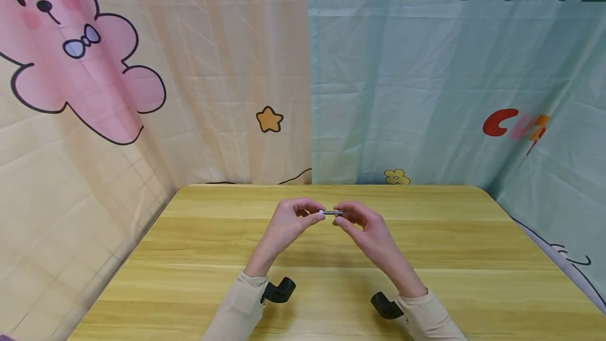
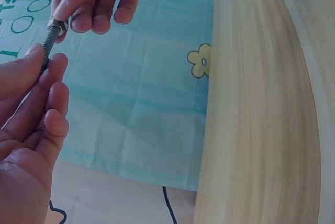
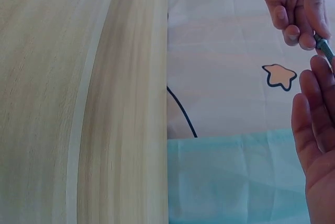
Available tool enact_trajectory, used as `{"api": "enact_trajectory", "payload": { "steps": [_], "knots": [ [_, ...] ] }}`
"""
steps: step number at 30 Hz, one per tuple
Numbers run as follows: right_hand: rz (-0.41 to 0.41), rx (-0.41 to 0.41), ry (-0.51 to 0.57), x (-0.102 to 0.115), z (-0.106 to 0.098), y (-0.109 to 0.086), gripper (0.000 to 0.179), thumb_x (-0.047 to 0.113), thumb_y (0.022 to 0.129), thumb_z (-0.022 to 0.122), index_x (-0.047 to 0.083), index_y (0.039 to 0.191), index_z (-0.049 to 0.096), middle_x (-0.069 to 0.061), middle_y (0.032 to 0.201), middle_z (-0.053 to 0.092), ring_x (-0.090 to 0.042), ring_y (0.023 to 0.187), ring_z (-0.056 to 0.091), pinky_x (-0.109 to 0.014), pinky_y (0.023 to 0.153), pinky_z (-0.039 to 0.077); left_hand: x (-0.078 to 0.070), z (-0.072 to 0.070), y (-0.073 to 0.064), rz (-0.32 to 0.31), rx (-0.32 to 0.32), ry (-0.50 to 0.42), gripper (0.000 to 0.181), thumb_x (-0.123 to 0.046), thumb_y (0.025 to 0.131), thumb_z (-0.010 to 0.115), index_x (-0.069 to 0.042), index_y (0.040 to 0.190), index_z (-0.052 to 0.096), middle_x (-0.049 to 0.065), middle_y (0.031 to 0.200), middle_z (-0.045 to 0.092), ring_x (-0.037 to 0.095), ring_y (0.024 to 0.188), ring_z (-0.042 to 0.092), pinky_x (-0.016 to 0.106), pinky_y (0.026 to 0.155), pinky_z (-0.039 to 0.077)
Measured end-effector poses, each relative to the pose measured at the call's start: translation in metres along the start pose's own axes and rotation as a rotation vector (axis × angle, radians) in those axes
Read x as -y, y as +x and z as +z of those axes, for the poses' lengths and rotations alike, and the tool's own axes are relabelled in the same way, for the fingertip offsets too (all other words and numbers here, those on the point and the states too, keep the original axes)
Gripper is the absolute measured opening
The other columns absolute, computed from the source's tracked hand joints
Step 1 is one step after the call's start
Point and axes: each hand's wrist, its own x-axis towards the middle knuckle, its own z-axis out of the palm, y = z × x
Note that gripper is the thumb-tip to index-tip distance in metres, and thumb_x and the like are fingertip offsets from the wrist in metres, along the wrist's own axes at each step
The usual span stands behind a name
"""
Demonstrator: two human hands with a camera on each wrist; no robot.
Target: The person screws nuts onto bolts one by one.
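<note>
A small metal bolt (image 1: 329, 212) is held level between the two hands, above the table. My left hand (image 1: 294, 221) pinches its left end, the head end, between thumb and forefinger. At the other end my right hand (image 1: 365, 227) pinches a hex nut (image 2: 58, 24) that sits on the bolt. Bare thread shows between the two sets of fingertips in the left wrist view. The right wrist view catches only a short piece of the bolt (image 3: 325, 48) at its edge, the rest hidden by fingers. The other fingers of both hands are loosely bent.
A wooden table (image 1: 326, 257) spreads under the hands. Printed curtains (image 1: 236, 67) hang behind it and along both sides. Each wrist, in a light sleeve, wears a black camera mount (image 1: 280, 290).
</note>
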Motion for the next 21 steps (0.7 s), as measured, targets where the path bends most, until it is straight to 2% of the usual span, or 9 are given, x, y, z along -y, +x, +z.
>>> {"api": "enact_trajectory", "payload": {
  "steps": [4, 8, 10, 13, 16, 18, 21],
  "knots": [
    [0.042, -0.016, -0.02, 0.001, 0.001, 0.0, 0.014, 0.025, 0.096, 0.066, 0.017, 0.107, 0.069, 0.002, 0.093, 0.069, -0.021, 0.087, 0.068, -0.036, 0.08, 0.054, -0.002, 0.0, -0.001, 0.007, 0.0, -0.002, 0.007, -0.005, 0.089, 0.072, -0.004, 0.096, 0.075, 0.004, 0.09, 0.069, 0.025, 0.075, 0.055, 0.027, 0.062, 0.041],
    [0.089, -0.037, -0.044, 0.001, 0.003, -0.001, 0.022, 0.038, 0.097, 0.062, 0.019, 0.101, 0.071, -0.001, 0.09, 0.069, -0.023, 0.086, 0.065, -0.039, 0.076, 0.052, -0.004, 0.0, -0.002, 0.01, 0.008, 0.006, 0.008, -0.005, 0.089, 0.071, -0.003, 0.096, 0.074, 0.005, 0.09, 0.069, 0.025, 0.076, 0.056, 0.027, 0.062, 0.042],
    [0.096, -0.039, -0.063, 0.001, 0.003, -0.001, 0.025, 0.042, 0.097, 0.061, 0.02, 0.105, 0.071, 0.001, 0.095, 0.069, -0.02, 0.091, 0.063, -0.041, 0.079, 0.051, -0.003, 0.0, -0.001, 0.007, 0.011, 0.015, 0.008, -0.004, 0.089, 0.071, -0.002, 0.097, 0.074, 0.006, 0.091, 0.07, 0.026, 0.077, 0.056, 0.027, 0.062, 0.042],
    [0.066, -0.029, -0.069, 0.001, 0.003, 0.0, 0.025, 0.037, 0.097, 0.063, 0.021, 0.116, 0.068, 0.002, 0.107, 0.068, -0.015, 0.101, 0.059, -0.044, 0.084, 0.049, 0.005, 0.002, 0.002, 0.003, 0.012, 0.028, 0.009, -0.005, 0.089, 0.072, -0.004, 0.098, 0.075, 0.005, 0.092, 0.07, 0.026, 0.078, 0.057, 0.027, 0.063, 0.043],
    [0.001, -0.018, -0.052, 0.0, 0.002, 0.001, 0.03, 0.023, 0.095, 0.069, 0.019, 0.124, 0.063, 0.001, 0.118, 0.065, -0.014, 0.108, 0.057, -0.045, 0.089, 0.048, 0.021, 0.004, 0.007, 0.001, 0.004, 0.03, 0.009, -0.009, 0.09, 0.073, -0.008, 0.098, 0.076, 0.001, 0.092, 0.07, 0.024, 0.078, 0.057, 0.028, 0.062, 0.043],
    [-0.036, -0.022, -0.037, -0.001, 0.001, 0.001, 0.031, 0.015, 0.092, 0.071, 0.017, 0.122, 0.063, -0.001, 0.117, 0.064, -0.015, 0.107, 0.058, -0.045, 0.089, 0.049, 0.031, 0.005, 0.01, 0.001, 0.0, 0.028, 0.009, -0.013, 0.089, 0.074, -0.012, 0.098, 0.076, -0.001, 0.092, 0.07, 0.022, 0.078, 0.058, 0.029, 0.062, 0.043],
    [-0.056, -0.035, -0.045, 0.002, 0.001, 0.001, 0.026, 0.007, 0.091, 0.071, 0.012, 0.116, 0.065, 0.0, 0.113, 0.065, -0.016, 0.102, 0.061, -0.045, 0.089, 0.049, 0.036, 0.004, 0.012, 0.012, 0.001, 0.02, 0.008, -0.018, 0.089, 0.075, -0.016, 0.096, 0.077, -0.004, 0.091, 0.07, 0.021, 0.077, 0.058, 0.029, 0.062, 0.043]
  ]
}}
